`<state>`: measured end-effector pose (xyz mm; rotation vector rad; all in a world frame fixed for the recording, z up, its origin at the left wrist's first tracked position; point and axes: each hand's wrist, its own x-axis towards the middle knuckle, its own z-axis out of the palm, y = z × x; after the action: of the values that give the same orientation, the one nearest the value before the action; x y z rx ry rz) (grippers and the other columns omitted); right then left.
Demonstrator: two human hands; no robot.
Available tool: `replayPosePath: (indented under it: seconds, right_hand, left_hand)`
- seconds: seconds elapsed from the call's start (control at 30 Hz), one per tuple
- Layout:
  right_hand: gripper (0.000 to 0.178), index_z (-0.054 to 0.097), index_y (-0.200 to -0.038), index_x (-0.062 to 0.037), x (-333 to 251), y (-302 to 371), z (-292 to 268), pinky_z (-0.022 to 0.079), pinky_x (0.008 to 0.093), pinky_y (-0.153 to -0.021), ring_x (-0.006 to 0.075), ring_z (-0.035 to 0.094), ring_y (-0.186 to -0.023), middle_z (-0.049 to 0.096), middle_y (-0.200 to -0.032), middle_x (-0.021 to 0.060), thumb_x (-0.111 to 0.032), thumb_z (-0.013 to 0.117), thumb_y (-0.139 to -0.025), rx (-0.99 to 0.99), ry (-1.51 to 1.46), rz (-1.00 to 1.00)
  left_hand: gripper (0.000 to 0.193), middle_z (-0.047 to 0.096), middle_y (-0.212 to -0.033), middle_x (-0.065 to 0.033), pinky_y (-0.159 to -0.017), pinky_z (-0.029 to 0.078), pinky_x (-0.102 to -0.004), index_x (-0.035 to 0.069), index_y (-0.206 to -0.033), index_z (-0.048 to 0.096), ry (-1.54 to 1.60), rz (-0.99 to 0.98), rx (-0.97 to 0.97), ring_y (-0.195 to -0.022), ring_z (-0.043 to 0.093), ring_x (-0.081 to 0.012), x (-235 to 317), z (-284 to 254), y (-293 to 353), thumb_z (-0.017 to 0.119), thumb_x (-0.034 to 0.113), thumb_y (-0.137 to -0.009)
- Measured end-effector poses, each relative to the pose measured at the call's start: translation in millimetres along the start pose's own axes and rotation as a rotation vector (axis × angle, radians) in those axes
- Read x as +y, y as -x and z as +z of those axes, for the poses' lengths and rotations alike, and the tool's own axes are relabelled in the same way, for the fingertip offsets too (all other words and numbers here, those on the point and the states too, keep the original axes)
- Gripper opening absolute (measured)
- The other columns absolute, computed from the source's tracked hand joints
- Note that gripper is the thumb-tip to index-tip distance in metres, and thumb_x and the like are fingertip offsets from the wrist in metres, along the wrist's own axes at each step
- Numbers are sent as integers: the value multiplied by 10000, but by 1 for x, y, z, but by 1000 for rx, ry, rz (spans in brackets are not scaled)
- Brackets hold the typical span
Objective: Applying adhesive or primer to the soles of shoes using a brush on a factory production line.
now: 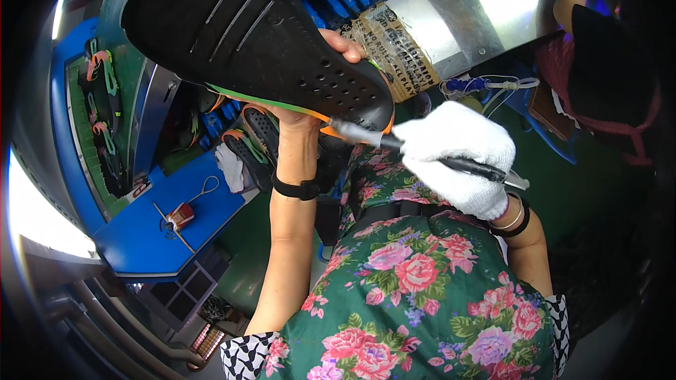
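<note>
The black shoe sole point(253, 35) is the thing closest to my eyes, lifted high in front of me with its underside turned to me, so I see the slits and the small round holes. It has a green and orange edge along the lower rim. My left hand point(310, 109) carries it from behind and below; only the fingers point(345, 46) at the far side show, curled around the rim, so the grip is closed on the sole. My right hand point(458, 155), in a white knitted glove, has its fingers wrapped narrow around a thin black brush point(422, 155), and the pale tip touches the orange corner of the sole near the heel.

I think the danger is at this corner. The tip sits exactly at the edge, so if I press too much it may slide off and mark my floral apron point(422, 288) below, or my bare left wrist just beside it. The sole is held only at the rim, so pushing with the brush could make it turn in my hand. The blue worktop point(162, 239) is well apart at my left, and gives no support.
</note>
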<state>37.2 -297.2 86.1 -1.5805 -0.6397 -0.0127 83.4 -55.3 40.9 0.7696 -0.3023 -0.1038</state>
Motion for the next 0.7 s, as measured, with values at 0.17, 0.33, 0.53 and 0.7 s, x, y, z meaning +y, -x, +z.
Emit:
replayPosePath:
  seconds: [0.17,0.33,0.53,0.7]
  right_hand:
    - [261,774,-999,-75,3,5,14,559,347,-681,244,696,-775,756,-962,94,-24,807,-745,22,262,-157]
    - [220,776,-924,-66,3,-5,10,541,344,-675,246,698,-736,764,-928,114,-11,821,-716,-137,-53,-109]
    - [286,740,-1108,-52,17,12,14,548,343,-649,235,682,-768,738,-963,95,-18,728,-825,-266,164,-204]
    - [339,762,-1102,-76,23,2,14,559,346,-678,250,701,-789,753,-1010,98,-64,801,-766,-282,-52,-272]
  left_hand:
    - [1068,658,-1099,-183,-971,513,-478,-73,-1158,640,185,-35,51,-977,655,-310,-2,-1,-1,493,913,-775]
    - [1288,652,-1140,-209,-916,522,-491,-34,-1254,602,125,-183,-7,-957,646,-329,1,-21,3,398,1052,-593]
    - [1389,637,-1208,-291,-876,613,-527,-14,-1508,379,218,-249,21,-1049,700,-393,-5,-24,-2,295,1043,-610]
    - [1333,636,-1226,-287,-891,611,-535,-6,-1510,380,225,-334,85,-1042,708,-396,-4,-28,0,310,1012,-652]
